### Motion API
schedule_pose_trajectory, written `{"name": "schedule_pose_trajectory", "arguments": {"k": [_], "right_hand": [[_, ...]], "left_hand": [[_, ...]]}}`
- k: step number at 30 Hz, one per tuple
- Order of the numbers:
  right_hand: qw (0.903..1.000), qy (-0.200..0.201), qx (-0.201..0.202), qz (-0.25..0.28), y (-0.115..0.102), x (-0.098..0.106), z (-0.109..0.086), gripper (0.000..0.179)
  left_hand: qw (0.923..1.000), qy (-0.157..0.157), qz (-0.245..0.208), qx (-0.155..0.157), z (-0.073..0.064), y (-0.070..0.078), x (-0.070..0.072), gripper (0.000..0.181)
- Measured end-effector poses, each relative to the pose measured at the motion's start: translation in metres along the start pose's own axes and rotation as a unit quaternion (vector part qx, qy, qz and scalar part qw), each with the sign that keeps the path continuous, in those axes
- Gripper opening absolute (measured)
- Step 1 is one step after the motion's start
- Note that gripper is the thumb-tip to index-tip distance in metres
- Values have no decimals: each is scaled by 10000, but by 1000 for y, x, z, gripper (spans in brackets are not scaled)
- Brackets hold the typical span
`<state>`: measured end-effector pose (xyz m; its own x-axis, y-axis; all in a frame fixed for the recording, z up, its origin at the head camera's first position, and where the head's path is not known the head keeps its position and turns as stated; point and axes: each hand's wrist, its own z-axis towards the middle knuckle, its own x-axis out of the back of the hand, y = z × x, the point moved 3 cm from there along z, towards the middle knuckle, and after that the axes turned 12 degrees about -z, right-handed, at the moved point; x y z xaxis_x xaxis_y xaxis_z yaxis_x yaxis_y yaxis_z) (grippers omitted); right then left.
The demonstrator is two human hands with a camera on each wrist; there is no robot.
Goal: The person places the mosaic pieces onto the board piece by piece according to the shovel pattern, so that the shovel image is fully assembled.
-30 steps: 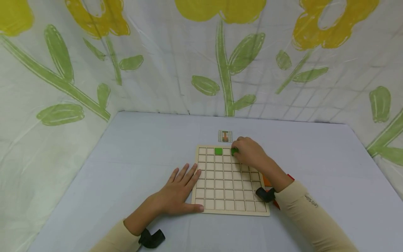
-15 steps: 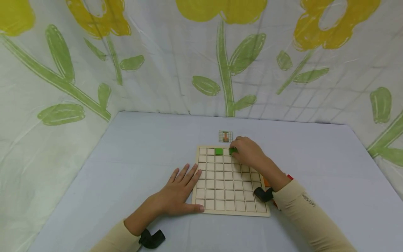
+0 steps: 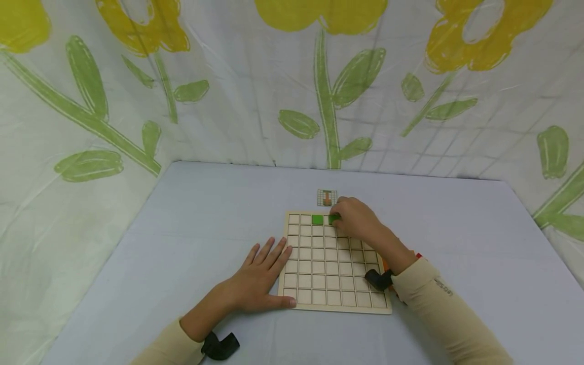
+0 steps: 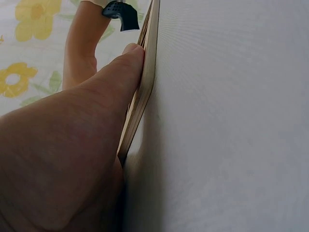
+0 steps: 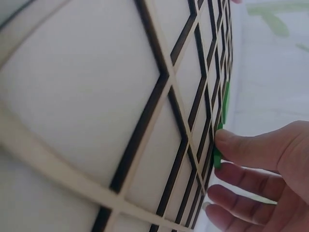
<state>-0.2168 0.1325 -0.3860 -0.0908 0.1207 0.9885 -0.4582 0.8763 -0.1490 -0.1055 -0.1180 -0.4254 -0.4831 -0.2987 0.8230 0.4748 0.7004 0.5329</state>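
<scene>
A wooden grid board (image 3: 319,267) lies on the table. One green square tile (image 3: 317,219) sits in a cell of its far row. Just right of that tile, my right hand (image 3: 358,218) pinches a second green tile (image 5: 217,153) between thumb and fingers, over the far row; the fingers partly hide it in the head view. My left hand (image 3: 255,281) lies flat with spread fingers at the board's left side. Its thumb (image 4: 131,53) and fingertips touch the board's edge.
A small printed card (image 3: 327,197) with a grid picture lies beyond the board's far edge. Orange and red pieces (image 3: 418,256) lie to the right of the board, mostly hidden by my right forearm. A flower-printed cloth (image 3: 228,101) hangs behind the table.
My right hand has shifted slightly left along the far row with its green tile, closer to the tile in the grid. The left hand has stayed in place.
</scene>
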Motion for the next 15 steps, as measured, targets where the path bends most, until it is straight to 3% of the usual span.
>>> {"name": "schedule_pose_trajectory", "arguments": {"k": [15], "right_hand": [[9999,24,140,2,-5,-1,8,16]], "left_hand": [[10000,-1,-14,-2,0,0,0,110]]}}
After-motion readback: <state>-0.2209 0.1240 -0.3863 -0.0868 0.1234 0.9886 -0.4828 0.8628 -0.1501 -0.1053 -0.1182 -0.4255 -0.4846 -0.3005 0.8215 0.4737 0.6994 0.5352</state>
